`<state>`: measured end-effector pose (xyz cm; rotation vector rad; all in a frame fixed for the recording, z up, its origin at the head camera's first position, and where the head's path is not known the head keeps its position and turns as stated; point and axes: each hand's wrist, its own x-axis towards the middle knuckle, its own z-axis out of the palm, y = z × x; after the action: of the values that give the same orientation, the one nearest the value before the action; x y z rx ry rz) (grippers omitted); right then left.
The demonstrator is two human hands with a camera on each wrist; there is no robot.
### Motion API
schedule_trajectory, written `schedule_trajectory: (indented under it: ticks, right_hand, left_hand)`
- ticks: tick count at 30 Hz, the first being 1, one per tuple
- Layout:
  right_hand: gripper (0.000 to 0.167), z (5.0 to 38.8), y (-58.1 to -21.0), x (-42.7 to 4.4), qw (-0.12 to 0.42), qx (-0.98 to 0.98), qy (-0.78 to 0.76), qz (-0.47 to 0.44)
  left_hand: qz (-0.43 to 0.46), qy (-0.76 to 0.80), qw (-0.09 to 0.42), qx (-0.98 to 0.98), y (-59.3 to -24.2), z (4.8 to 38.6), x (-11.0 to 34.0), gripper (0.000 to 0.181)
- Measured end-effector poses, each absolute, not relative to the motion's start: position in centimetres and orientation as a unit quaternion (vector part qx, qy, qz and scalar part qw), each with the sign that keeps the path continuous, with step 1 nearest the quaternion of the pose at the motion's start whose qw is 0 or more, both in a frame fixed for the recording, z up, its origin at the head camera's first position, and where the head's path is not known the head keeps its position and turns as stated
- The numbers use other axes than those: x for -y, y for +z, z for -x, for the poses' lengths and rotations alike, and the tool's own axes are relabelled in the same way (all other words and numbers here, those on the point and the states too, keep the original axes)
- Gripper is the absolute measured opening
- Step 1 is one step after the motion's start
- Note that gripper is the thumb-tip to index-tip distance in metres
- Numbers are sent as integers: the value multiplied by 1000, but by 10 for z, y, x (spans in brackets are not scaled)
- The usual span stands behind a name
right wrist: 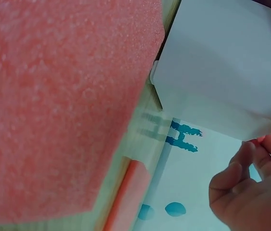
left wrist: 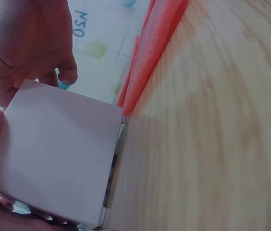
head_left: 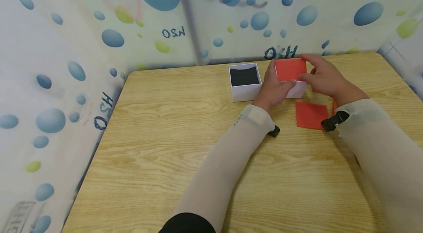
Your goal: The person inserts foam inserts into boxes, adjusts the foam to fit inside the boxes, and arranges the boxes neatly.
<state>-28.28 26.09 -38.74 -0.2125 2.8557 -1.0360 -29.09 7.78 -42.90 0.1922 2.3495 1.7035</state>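
My left hand [head_left: 274, 90] grips a white box [head_left: 295, 91] from its left side, thumb across the front wall. Over the box's open top lies a red foam sheet [head_left: 290, 69]. At that sheet's right edge, my right hand [head_left: 325, 77] pinches it between thumb and fingers. The left wrist view gives the box's plain white wall [left wrist: 58, 149] up close, with the right hand [left wrist: 30, 43] behind it. In the right wrist view, a bit of red shows at the right hand's fingertips [right wrist: 243, 156], beside the box's corner. Whatever lies under the sheet is hidden.
Left of the gripped box stands a second white box [head_left: 246, 93] with a black lining [head_left: 244, 76]. Another red foam sheet [head_left: 310, 115] lies on the wooden table [head_left: 165, 134], with more red pieces partly hidden by the right arm. A patterned curtain [head_left: 211, 16] hangs behind the table.
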Motion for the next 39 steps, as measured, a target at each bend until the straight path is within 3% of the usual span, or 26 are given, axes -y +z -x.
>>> schedule_trajectory:
  ticks: [5,8,13,18,24,39]
  right_hand:
    - [72,283,-386,-259,42,-942,-326,71]
    - [74,280,-386,-257,11,-950,-303,78]
    - [74,274,-387,-251,-39,-957,-241,159]
    - [79,271,-387,-242,-14,-957,-169,236]
    - [83,267,-386,-233,21,-968,-91,232]
    - [74,265,-388,-230,2,-974,-78,210]
  left_hand:
    - [-65,581,115,-803,-429,291,-78,98]
    - [-70,581,112,-803,-430,291,-78,99]
    - [-84,589,106,-797,-431,293,-77,100]
    - [-88,585,109,-799,-432,295,-77,102]
    - [-100,595,101,-791,-434,296,-77,100]
    - [-99,605,98,-784,-434,295,-77,101]
